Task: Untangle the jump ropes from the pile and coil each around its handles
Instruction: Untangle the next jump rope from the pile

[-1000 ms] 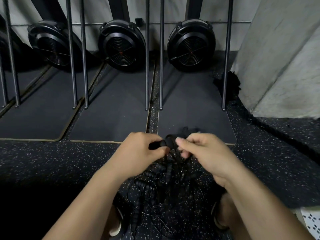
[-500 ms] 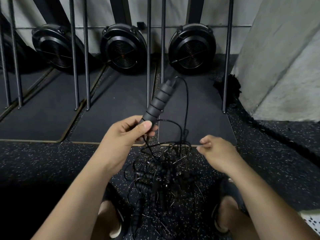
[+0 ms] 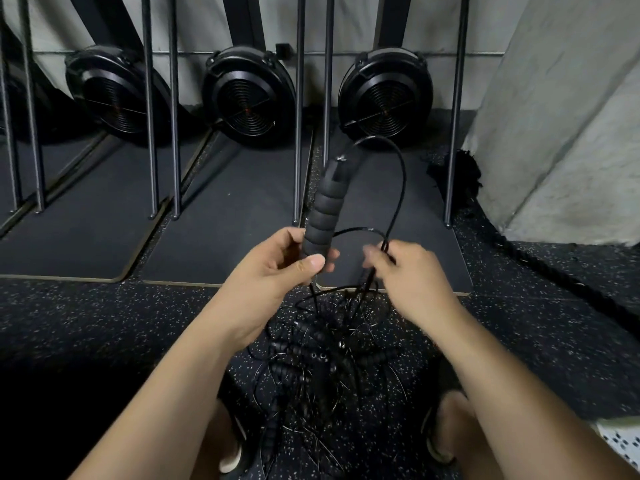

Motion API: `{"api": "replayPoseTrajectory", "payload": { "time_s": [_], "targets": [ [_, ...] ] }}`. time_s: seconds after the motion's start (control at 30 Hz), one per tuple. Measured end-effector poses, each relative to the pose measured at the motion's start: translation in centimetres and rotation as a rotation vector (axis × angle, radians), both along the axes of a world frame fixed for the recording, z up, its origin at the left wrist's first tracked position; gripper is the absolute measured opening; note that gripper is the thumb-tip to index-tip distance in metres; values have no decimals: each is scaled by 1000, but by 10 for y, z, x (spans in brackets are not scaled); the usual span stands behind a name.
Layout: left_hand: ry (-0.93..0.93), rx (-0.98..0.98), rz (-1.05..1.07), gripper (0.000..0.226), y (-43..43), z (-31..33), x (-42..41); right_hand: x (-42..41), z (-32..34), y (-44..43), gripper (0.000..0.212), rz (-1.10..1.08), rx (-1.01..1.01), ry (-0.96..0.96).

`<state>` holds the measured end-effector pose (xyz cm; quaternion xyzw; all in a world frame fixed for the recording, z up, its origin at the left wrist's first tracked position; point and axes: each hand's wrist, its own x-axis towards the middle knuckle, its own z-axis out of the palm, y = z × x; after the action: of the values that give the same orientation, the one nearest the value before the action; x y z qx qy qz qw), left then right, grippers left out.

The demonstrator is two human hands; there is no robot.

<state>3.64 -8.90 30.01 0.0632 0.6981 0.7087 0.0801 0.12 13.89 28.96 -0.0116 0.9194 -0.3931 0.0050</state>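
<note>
A: Left hand (image 3: 277,268) is up, fingers and thumb curled round the bottom of a ribbed black foam handle (image 3: 327,209), held nearly upright.

B: Its thin black cord (image 3: 398,188) arcs over to the right hand (image 3: 412,275), fingertips pinching it, though that's blurred.

A: Below both hands, the tangled pile of black jump ropes (image 3: 322,355) sits on the speckled black rubber floor (image 3: 104,323).
</note>
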Motion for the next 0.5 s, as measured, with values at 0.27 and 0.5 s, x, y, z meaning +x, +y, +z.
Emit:
{"api": "replayPoseTrajectory", "payload": {
  "time_s": [0.27, 0.5],
  "targets": [
    [-209, -33, 58, 30, 32, -8, 0, -15, 92, -5, 47, 253, -30, 2],
    [-232, 148, 41, 19, 50, -1, 3, -20, 115, -25, 34, 377, -503, -222]
  ]
}}
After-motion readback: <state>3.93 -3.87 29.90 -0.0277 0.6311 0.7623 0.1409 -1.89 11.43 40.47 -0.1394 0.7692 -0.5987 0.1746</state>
